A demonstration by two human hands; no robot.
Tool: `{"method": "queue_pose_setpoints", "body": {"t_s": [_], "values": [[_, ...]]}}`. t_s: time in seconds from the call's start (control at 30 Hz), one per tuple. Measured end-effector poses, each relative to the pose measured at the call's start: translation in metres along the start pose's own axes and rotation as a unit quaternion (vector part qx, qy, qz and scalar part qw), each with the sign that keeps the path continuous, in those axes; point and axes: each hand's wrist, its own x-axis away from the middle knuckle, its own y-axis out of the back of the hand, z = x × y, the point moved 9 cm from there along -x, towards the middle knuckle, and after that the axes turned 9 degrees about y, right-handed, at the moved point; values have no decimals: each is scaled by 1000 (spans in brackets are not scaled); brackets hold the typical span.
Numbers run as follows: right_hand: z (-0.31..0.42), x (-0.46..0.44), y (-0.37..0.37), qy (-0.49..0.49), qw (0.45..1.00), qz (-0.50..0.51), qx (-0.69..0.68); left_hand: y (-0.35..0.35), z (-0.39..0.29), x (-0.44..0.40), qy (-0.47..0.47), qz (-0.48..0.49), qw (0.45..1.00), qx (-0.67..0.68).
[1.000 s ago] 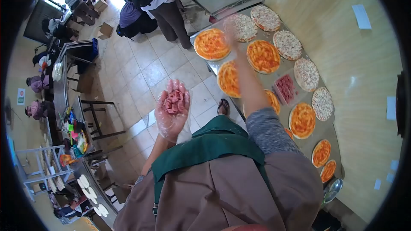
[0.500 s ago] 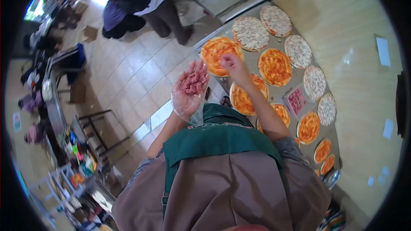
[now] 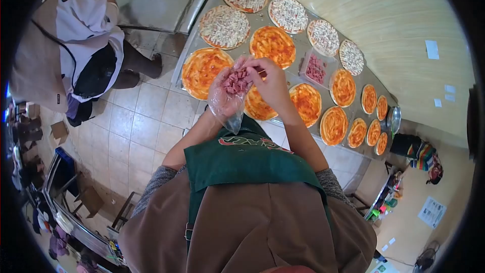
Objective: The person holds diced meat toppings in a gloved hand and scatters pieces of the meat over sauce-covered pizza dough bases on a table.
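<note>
My left hand (image 3: 226,96), in a clear plastic glove, is cupped palm up around a pile of pink diced meat (image 3: 236,82). The bare fingers of my right hand (image 3: 270,82) are bent together in a pinch at the pile's right side; how much meat is between them is partly hidden. Both hands are above the near edge of a metal table. Left of them lies a sauced pizza base (image 3: 204,73), with another sauced base (image 3: 258,105) partly covered beneath my right wrist. A third sauced base (image 3: 273,47) lies just beyond the hands.
Several cheese-topped pizzas (image 3: 288,14) line the back of the metal table (image 3: 303,40). A clear plastic tub (image 3: 316,69) of diced meat stands among the sauced bases. A metal bowl (image 3: 394,120) is at the right end. A person (image 3: 88,35) bends at the left.
My right hand has come from over the sauced pizza base to the meat in my left palm. The view has turned, showing more of the table's right end and the co-worker farther left.
</note>
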Motion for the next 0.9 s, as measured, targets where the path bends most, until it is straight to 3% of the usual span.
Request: {"method": "queue_pose_setpoints", "body": {"t_s": [0.1,0.13,0.2,0.23,0.3,0.33,0.43,0.5,0.6,0.7,0.8,0.9], "values": [[-13,-4,14,-22,1000,14,7,22,5,-18,8,-28,999,-15],[-3,-8,15,20,997,21,73,27,6,-23,7,-42,999,-23],[17,-10,13,105,973,34,202,11,12,-32,39,61,997,31],[9,-12,15,92,976,42,192,0,14,-34,56,111,991,57],[-15,-17,18,62,982,54,172,11,13,-44,39,0,999,-13],[-38,-18,23,7,996,42,83,19,11,-49,31,-55,997,-49],[-88,-20,32,-147,975,-4,-167,31,7,-65,33,-54,998,-12],[-103,-21,39,-231,925,-43,-297,35,6,-73,31,-84,996,-2],[-112,-29,33,-254,817,-22,-517,36,6,-84,25,-118,993,-5],[-120,-38,42,-203,928,-4,-313,44,4,-95,15,-126,992,-19],[-120,-45,39,-204,929,18,-309,52,2,-100,15,-114,993,-21],[-115,-51,37,-250,882,13,-400,59,-1,-106,16,-103,994,-9]]}}
